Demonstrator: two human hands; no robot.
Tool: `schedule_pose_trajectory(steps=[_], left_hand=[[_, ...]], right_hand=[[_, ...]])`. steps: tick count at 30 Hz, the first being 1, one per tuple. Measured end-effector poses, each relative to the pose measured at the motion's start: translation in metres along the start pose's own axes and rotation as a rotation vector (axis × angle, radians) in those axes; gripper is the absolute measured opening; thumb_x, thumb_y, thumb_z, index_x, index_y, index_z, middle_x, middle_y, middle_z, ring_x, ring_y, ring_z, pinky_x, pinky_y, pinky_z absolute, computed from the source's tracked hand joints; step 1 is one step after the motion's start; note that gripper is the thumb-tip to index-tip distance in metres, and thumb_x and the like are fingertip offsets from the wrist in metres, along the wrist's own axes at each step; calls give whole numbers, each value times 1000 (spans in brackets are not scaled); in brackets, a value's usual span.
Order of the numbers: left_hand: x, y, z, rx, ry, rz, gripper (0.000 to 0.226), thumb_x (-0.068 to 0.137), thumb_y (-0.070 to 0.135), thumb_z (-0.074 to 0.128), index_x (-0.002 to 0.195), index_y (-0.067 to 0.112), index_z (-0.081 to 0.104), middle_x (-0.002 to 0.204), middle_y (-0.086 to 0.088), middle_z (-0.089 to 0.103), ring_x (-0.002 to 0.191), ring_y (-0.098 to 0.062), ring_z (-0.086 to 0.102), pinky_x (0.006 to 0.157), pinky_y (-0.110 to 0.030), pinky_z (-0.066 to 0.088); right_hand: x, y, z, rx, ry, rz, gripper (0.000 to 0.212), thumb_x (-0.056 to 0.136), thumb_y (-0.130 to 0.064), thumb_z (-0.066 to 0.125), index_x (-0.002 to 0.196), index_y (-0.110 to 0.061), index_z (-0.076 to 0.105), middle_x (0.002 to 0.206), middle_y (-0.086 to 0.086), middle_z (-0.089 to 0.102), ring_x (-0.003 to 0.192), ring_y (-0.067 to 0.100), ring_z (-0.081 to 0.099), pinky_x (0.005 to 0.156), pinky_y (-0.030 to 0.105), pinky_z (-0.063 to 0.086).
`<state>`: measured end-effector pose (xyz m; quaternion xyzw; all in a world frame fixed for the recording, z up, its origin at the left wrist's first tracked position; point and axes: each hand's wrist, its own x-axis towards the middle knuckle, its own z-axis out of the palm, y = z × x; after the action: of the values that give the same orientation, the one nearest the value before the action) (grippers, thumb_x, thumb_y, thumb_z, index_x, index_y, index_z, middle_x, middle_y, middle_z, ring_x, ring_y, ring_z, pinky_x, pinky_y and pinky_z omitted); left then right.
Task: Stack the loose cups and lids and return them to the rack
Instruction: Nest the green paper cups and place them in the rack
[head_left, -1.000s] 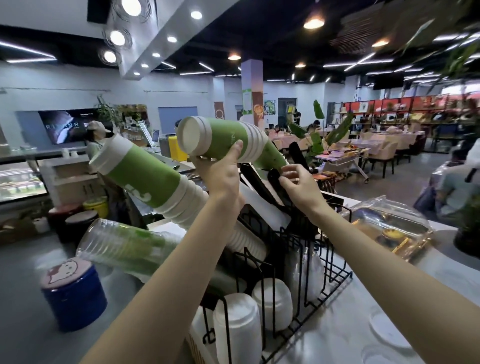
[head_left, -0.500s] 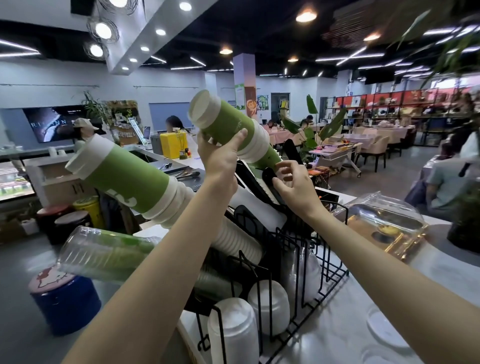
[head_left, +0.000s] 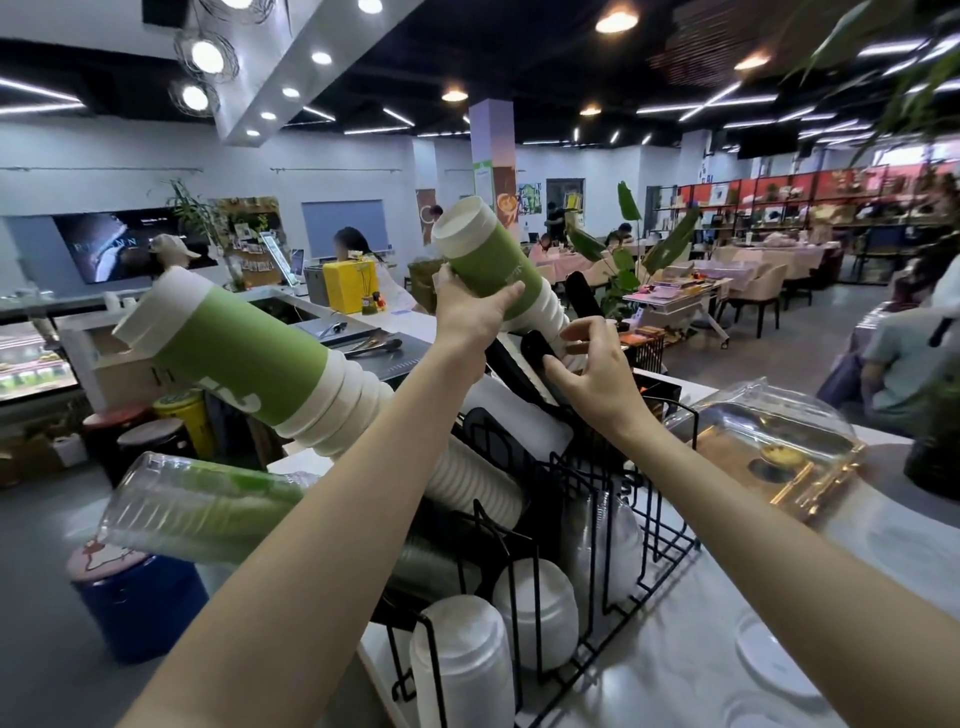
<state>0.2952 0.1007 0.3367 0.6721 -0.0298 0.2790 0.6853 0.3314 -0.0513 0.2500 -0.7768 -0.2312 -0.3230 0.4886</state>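
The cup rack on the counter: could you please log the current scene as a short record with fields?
left hand: grips green paper cup stack, tilted up-left
right hand: fingers curled at that stack's lower end
rack: black wire, on white counter
in rack: larger green cup stack, clear cup stack, white lids
beside rack: clear-lidded tray

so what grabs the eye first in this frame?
The left hand gripping a green-and-white stack of paper cups, tilted up at centre. Left of it a longer green cup stack leans out of the black wire rack, while the right hand holds black lids at the rack's top.
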Motion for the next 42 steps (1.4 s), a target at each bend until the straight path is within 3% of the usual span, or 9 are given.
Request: schedule_pose_trajectory(steps=[8,13,22,26,28,31,36,39,42], left_hand=[[2,-4,1,57,-2,13,63,85,4,81,139,1,47,133,-15,64,120,-25,60,104,-33,48],[-1,-3,2,69,-16,4,62,88,5,79,140,2,46,134,-14,63,119,-24,59,103,-33,46],[-41,-7,13,1,67,9,78,91,14,76,153,8,29,148,-14,45,135,-26,51,116,-34,42],[-86,-16,25,24,131,191,61,96,17,69,147,9,36,142,-8,42,136,-22,40,113,-27,34],[-105,-21,30,24,79,271,39,100,17,64,134,11,46,134,-6,48,131,-22,45,114,-32,37],[-130,-33,37,30,-65,257,18,103,20,59,119,16,51,126,-10,56,120,-22,55,108,-38,45],[-163,-57,51,-35,-227,142,11,104,18,57,114,15,53,121,-15,61,97,-3,60,84,-8,46],[-184,-76,54,-9,-330,85,8,104,18,58,110,14,56,109,-9,64,84,6,63,74,-7,47],[-206,-105,52,131,-519,66,12,102,19,61,110,11,59,108,-9,67,88,-4,64,77,-17,50]], right_hand=[[-3,1,4,-3,35,34,28,88,-11,70,110,-10,52,114,14,50,86,-5,52,74,-1,38],[-8,-2,0,2,9,44,30,89,-12,70,112,-13,51,118,14,51,91,1,52,75,-2,37],[-40,-2,-17,-40,-16,123,40,90,-11,68,126,-8,52,122,10,49,108,27,57,95,40,52],[-59,-3,-28,-60,1,160,41,90,-8,67,128,-4,53,124,15,51,109,24,58,92,19,49],[-70,-6,-37,-72,8,187,43,91,-9,67,130,-4,52,123,16,53,105,23,59,85,11,46],[-90,-10,-51,-107,7,238,44,92,-13,67,133,-5,51,125,16,56,111,25,58,93,29,50],[-132,-7,-74,-166,10,342,42,92,-18,69,130,-6,54,122,15,59,108,24,60,97,37,51],[-160,-1,-90,-167,-4,448,41,92,-19,69,129,-8,55,122,11,59,110,22,61,97,38,52],[-191,9,-106,-159,-10,538,37,92,-13,68,126,-8,55,122,10,61,112,23,62,97,39,52]])
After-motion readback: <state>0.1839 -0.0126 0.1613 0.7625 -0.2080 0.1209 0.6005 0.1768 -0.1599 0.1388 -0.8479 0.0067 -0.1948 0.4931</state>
